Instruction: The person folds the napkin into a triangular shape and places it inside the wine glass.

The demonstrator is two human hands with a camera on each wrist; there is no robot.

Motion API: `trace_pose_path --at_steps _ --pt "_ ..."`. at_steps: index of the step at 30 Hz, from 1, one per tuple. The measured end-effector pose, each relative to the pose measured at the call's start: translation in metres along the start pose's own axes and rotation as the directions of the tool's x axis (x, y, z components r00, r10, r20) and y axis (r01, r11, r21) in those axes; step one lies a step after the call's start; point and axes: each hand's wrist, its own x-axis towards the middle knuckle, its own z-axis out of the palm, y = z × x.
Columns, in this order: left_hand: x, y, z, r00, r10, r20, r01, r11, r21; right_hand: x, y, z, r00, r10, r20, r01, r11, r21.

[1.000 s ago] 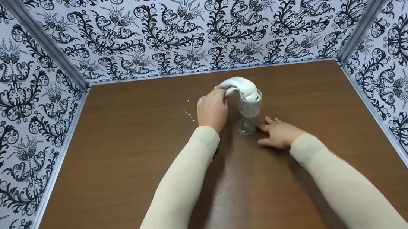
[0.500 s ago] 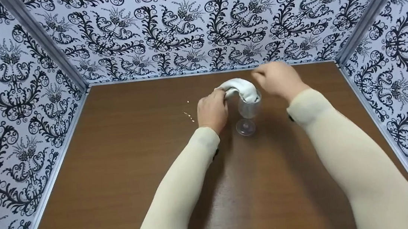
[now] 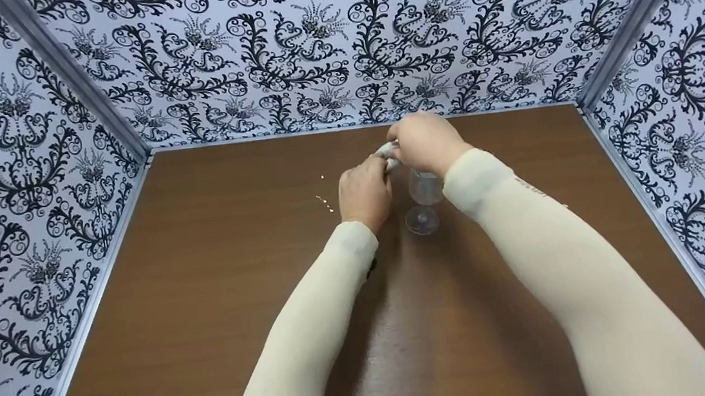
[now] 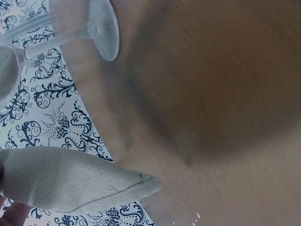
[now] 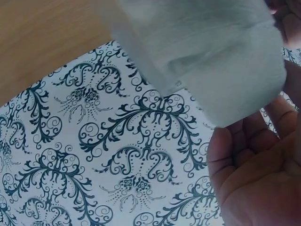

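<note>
A clear wine glass (image 3: 425,190) stands upright on the wooden table, with a pale grey-white cloth (image 5: 235,70) tucked into its bowl and arching out to the left. My left hand (image 3: 364,193) grips the cloth's free part left of the glass; a folded, tapering end of the cloth (image 4: 70,179) sticks out past the fingers in the left wrist view. Above the rim, my right hand (image 3: 428,142) reaches across and holds the cloth with curled fingers. From the head view, that hand covers the glass's rim and most of the cloth.
Small whitish specks (image 3: 325,202) lie on the table (image 3: 225,288) left of my left hand. A patterned back wall (image 3: 287,55) rises behind the table's far edge, with matching side walls and grey metal corner posts (image 3: 79,82).
My right hand has risen from beside the glass's base, passed over to the right of the rim, and moved left onto the cloth. The left hand keeps its grip, nearly still.
</note>
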Motion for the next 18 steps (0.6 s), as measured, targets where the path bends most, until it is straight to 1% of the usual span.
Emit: trace_pose_path --at_steps 6,10,15,18 --pt "-0.0011 0.0023 -0.0016 1.0 -0.025 0.007 0.025 0.999 -0.042 0.0037 -0.0053 0.001 0.999 0.035 -0.001 -0.036 0.998 -0.053" --pt "-0.0008 0.0025 -0.0017 1.0 -0.029 0.001 0.029 0.999 -0.035 0.0049 -0.0076 0.0017 0.999 0.053 -0.006 -0.053 0.996 -0.071" --pt "-0.0006 0.0008 -0.0016 0.999 -0.032 0.023 0.033 0.999 -0.022 0.0024 -0.0056 0.0001 0.996 0.091 -0.003 -0.091 0.995 -0.04" --pt "-0.0006 -0.0001 -0.0016 0.999 -0.034 0.034 0.035 0.999 -0.019 -0.0005 -0.0035 -0.0021 0.996 0.088 -0.015 -0.089 0.996 -0.024"
